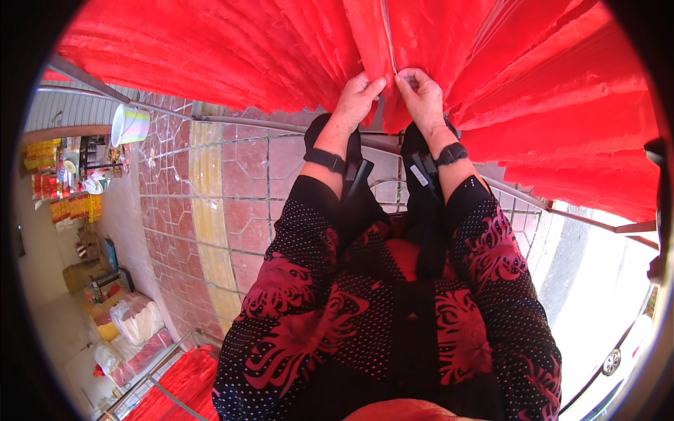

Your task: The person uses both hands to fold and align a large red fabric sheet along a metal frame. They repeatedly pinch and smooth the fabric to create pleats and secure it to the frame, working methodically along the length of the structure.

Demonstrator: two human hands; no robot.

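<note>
Paving backs both hands pinching red fabric near a white label

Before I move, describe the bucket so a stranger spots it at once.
Find the red cloth across the top of the view. Below its left end, by the metal rail, is the bucket, set apart from the red paving by pastel stripes.
</note>
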